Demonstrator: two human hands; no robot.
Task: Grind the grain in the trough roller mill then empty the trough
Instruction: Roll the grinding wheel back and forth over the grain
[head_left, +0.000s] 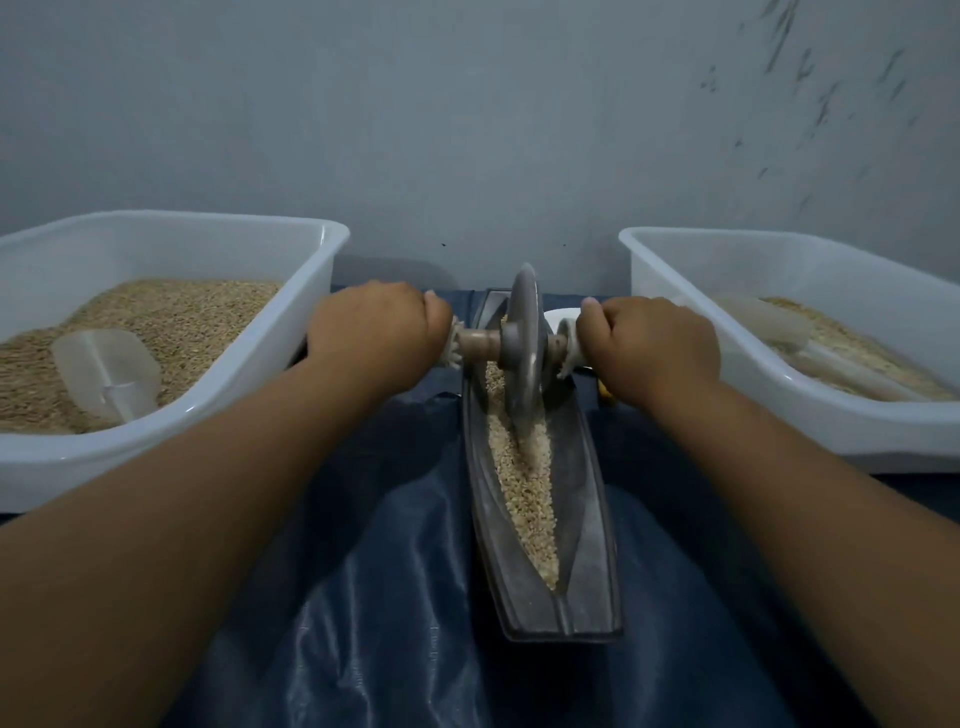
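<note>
A long grey boat-shaped trough lies lengthwise in front of me on dark blue cloth. Pale crushed grain fills its groove. A grey roller wheel stands upright in the groove near the far end, on a horizontal axle. My left hand grips the axle's left handle. My right hand grips the right handle. White wrapping shows on the handles beside both fists.
A white tub at left holds whole grain and a clear plastic scoop. A second white tub at right holds paler grain and another scoop. Behind stands a grey wall. A small white object shows behind the wheel.
</note>
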